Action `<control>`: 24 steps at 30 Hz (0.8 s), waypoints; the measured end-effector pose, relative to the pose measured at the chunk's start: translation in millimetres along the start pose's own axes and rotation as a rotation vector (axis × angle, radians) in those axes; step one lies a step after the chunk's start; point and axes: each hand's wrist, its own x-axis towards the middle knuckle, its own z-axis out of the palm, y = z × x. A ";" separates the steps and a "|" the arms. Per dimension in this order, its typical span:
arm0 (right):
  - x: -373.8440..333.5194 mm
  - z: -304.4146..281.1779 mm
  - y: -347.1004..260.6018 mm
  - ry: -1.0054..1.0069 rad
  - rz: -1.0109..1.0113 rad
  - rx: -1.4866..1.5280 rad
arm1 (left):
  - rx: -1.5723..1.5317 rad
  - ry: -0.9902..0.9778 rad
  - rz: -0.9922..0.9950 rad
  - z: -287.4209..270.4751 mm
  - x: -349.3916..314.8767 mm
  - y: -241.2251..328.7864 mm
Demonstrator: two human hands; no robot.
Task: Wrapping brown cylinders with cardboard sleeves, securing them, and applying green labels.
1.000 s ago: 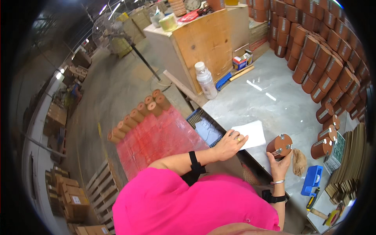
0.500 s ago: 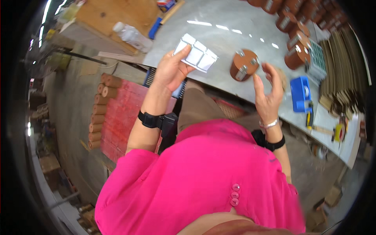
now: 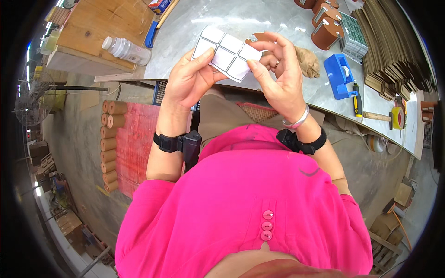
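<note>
The left hand [image 3: 187, 81], half-curled, pinches one white six-panel sheet [image 3: 223, 56] at twelve o'clock; the half-open right hand [image 3: 285, 85] meets its edge, grip unclear.

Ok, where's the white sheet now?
In the head view, the white sheet is at upper centre, gripped by the left hand, with the right hand at its right edge.

Left hand [image 3: 187, 82] holds white sheet [image 3: 226, 56] with dark-outlined rectangles; right hand [image 3: 285, 88] touches its right edge with thumb; brown round box [image 3: 257, 36] partly hidden beyond right hand; blue dispenser [image 3: 335, 79] at right
</note>
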 end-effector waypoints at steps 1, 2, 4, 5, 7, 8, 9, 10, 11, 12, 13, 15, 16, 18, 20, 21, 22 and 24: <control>0.5 0.8 -0.8 0.025 -0.064 -0.052 | 0.001 0.000 -0.002 0.2 -2.2 -0.7; 0.3 2.1 0.8 0.027 -0.063 -0.052 | -0.039 -0.017 0.023 0.7 -5.0 -1.1; -0.9 5.8 4.8 0.008 -0.043 0.024 | -0.078 -0.034 0.049 -0.5 -8.1 -2.3; -1.5 7.9 4.5 0.008 -0.043 0.024 | -0.093 -0.051 0.051 -2.0 -9.3 -3.5; -2.9 11.8 3.9 -0.039 -0.066 0.086 | -0.107 -0.068 0.053 -7.1 -12.7 -7.2; -2.0 13.1 3.8 -0.039 -0.066 0.087 | -0.064 -0.052 0.029 -11.0 -15.2 -9.7; 0.1 14.0 3.7 -0.023 -0.099 0.089 | -0.021 -0.036 0.006 -13.9 -17.4 -11.9; 1.4 14.2 3.8 -0.008 -0.131 0.089 | -0.022 -0.036 0.005 -15.3 -19.1 -14.2; 1.7 12.8 4.2 -0.008 -0.130 0.088 | -0.033 -0.010 -0.009 -16.2 -21.0 -16.3; 1.9 10.2 4.5 0.013 -0.111 0.090 | -0.045 0.015 -0.023 -16.5 -22.3 -17.2; 1.7 9.1 5.0 0.031 -0.090 0.093 | -0.047 0.019 -0.021 -16.2 -23.7 -17.1; 2.0 8.8 4.7 0.048 -0.090 0.103 | 0.074 0.080 0.047 -14.3 -25.6 -14.7; 1.3 5.3 7.1 0.021 -0.083 0.064 | 0.070 0.085 0.049 -12.6 -25.5 -12.3; -0.8 2.8 9.1 -0.011 -0.072 0.025 | 0.243 0.132 0.102 -8.2 -22.4 -4.9; -2.3 3.7 9.7 -0.030 -0.031 -0.066 | 0.310 0.175 0.121 -5.0 -19.6 -3.4; -0.3 4.1 8.2 -0.035 -0.028 -0.068 | 0.380 0.212 0.137 -3.0 -18.7 -3.0; 4.5 4.9 4.6 0.036 -0.228 -0.393 | 0.376 0.218 0.137 -1.0 -19.6 -1.7; 12.7 6.1 -7.2 0.101 -0.424 -0.718 | 0.467 0.239 0.081 3.7 -22.7 1.3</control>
